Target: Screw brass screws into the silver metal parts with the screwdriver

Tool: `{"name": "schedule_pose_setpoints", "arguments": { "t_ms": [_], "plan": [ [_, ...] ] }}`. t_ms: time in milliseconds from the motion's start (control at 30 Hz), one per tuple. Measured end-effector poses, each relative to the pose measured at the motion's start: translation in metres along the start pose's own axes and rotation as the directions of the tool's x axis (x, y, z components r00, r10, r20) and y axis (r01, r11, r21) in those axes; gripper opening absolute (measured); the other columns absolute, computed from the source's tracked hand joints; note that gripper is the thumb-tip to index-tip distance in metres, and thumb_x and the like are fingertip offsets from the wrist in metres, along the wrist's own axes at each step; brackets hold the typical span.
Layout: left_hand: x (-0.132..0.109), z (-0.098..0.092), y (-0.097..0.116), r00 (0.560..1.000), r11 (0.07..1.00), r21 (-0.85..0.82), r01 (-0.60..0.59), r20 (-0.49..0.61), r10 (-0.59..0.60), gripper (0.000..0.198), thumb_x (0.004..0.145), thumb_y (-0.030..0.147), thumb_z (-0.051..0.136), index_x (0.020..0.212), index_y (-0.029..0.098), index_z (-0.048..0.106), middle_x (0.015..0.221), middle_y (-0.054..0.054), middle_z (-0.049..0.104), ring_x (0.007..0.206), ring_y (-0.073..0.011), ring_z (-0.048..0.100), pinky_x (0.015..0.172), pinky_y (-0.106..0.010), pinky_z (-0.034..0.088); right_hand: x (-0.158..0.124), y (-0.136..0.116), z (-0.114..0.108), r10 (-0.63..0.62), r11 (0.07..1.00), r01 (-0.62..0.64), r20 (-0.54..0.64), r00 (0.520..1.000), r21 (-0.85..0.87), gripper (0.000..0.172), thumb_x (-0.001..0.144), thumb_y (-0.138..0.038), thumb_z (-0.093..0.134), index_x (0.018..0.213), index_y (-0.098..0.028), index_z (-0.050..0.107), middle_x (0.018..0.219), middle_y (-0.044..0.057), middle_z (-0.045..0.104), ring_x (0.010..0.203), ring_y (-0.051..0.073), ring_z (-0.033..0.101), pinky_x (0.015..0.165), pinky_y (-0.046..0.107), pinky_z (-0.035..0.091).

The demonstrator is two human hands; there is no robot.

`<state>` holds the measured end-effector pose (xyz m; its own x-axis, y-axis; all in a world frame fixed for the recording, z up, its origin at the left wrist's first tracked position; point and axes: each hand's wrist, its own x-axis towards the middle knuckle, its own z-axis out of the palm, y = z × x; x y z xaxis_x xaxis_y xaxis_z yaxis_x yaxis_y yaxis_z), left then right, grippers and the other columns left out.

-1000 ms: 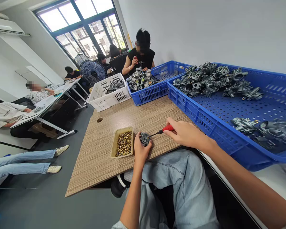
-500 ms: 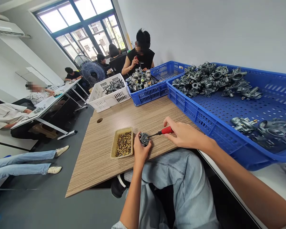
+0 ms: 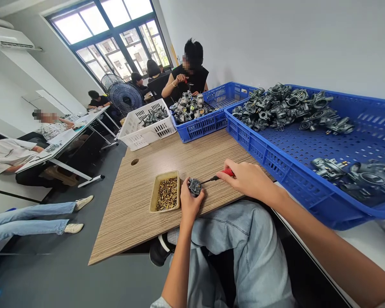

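While a wooden table (image 3: pixel 167 149) spreads across the middle, a blue crate (image 3: pixel 266 154) at three o'clock is cut off by the right edge. The right hand (image 3: pixel 247 179) pinches, the left hand (image 3: pixel 190 202) curls inward, and a tub (image 3: pixel 153 192) stands at nine o'clock beside the left fingers. A screwdriver (image 3: pixel 216 177) sits between right thumb and fingers, its red handle partly hidden. Left thumb and fingers clasp a dark metal part (image 3: pixel 195 187), covering some of its edge; whether the tip enters it cannot be told.
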<state>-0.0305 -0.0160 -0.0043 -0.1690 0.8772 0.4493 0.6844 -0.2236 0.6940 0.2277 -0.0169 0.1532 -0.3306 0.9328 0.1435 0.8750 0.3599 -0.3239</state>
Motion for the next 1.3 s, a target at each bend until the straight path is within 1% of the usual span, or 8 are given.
{"name": "schedule_pose_setpoints", "arguments": {
  "t_ms": [100,200,367,533,800,967,1100,1300],
  "plan": [
    [0.0002,0.0002,-0.0001,1.000,1.000,0.001,0.002,0.001,-0.002,0.070,0.084,0.031,0.078,0.147,0.018,0.051,0.138,-0.016,0.066,0.129,-0.0314,0.064,0.116,-0.050,0.050,-0.0030,0.0027,-0.0040,-0.091,0.977,0.081,0.043,0.995,0.197,0.029,0.106,-0.048,0.057,0.125,-0.026,0.052,0.094,0.003,0.080,0.085,0.026,0.075,0.069,0.029,0.037],
    [0.0003,0.0003,-0.0001,1.000,1.000,-0.002,0.003,0.001,-0.003,0.070,0.084,0.031,0.078,0.147,0.019,0.052,0.138,-0.015,0.066,0.129,-0.0316,0.064,0.116,-0.049,0.050,-0.0049,0.0050,-0.0058,-0.162,0.947,0.135,0.070,0.984,0.293,0.026,0.104,-0.034,0.059,0.127,-0.027,0.049,0.098,0.002,0.079,0.087,0.024,0.074,0.070,0.028,0.038],
    [-0.0001,0.0001,0.0001,1.000,1.000,0.001,0.005,-0.001,-0.005,0.070,0.084,0.031,0.078,0.148,0.019,0.052,0.138,-0.015,0.066,0.128,-0.0314,0.064,0.116,-0.049,0.051,-0.0037,0.0012,-0.0023,-0.103,0.979,0.095,0.035,0.994,0.180,0.016,0.106,-0.038,0.056,0.117,-0.026,0.053,0.099,0.005,0.079,0.089,0.027,0.075,0.068,0.030,0.036],
    [-0.0002,-0.0001,0.0004,1.000,1.000,-0.004,0.000,-0.002,0.000,0.070,0.084,0.031,0.078,0.148,0.019,0.051,0.139,-0.016,0.066,0.129,-0.0312,0.064,0.116,-0.049,0.050,-0.0004,-0.0023,0.0007,0.015,1.000,-0.015,0.010,1.000,0.022,0.032,0.109,-0.054,0.050,0.104,-0.024,0.057,0.095,0.009,0.080,0.088,0.030,0.076,0.068,0.032,0.036],
    [-0.0002,-0.0006,0.0020,1.000,1.000,0.000,0.004,-0.002,-0.004,0.071,0.084,0.029,0.079,0.149,0.020,0.051,0.138,-0.014,0.066,0.130,-0.0315,0.064,0.116,-0.049,0.050,-0.0051,0.0064,-0.0048,-0.189,0.933,0.152,0.087,0.978,0.326,0.026,0.105,-0.032,0.055,0.129,-0.027,0.047,0.110,0.004,0.079,0.098,0.026,0.074,0.077,0.030,0.041],
    [-0.0004,-0.0006,0.0015,1.000,1.000,-0.001,0.001,-0.009,-0.001,0.069,0.084,0.030,0.079,0.148,0.020,0.052,0.137,-0.014,0.066,0.129,-0.0313,0.064,0.116,-0.049,0.051,-0.0038,0.0032,-0.0043,-0.131,0.962,0.108,0.079,0.988,0.250,0.014,0.108,-0.034,0.052,0.120,-0.026,0.050,0.105,0.006,0.079,0.095,0.027,0.075,0.073,0.030,0.039],
    [-0.0005,-0.0010,0.0009,1.000,1.000,0.003,0.001,-0.004,-0.001,0.069,0.085,0.031,0.079,0.148,0.020,0.052,0.137,-0.014,0.066,0.129,-0.0314,0.064,0.116,-0.049,0.051,-0.0021,-0.0014,-0.0021,-0.038,0.993,0.035,0.028,0.999,0.109,0.017,0.111,-0.041,0.050,0.113,-0.024,0.052,0.098,0.008,0.079,0.089,0.029,0.076,0.067,0.031,0.035],
    [-0.0004,-0.0010,0.0014,1.000,1.000,0.003,0.002,-0.006,-0.002,0.070,0.084,0.030,0.079,0.148,0.019,0.052,0.137,-0.015,0.066,0.130,-0.0317,0.064,0.117,-0.049,0.050,-0.0045,0.0050,-0.0038,-0.166,0.947,0.138,0.074,0.983,0.290,0.022,0.107,-0.032,0.053,0.128,-0.027,0.048,0.112,0.004,0.079,0.101,0.027,0.075,0.078,0.030,0.042]
  ]
}}
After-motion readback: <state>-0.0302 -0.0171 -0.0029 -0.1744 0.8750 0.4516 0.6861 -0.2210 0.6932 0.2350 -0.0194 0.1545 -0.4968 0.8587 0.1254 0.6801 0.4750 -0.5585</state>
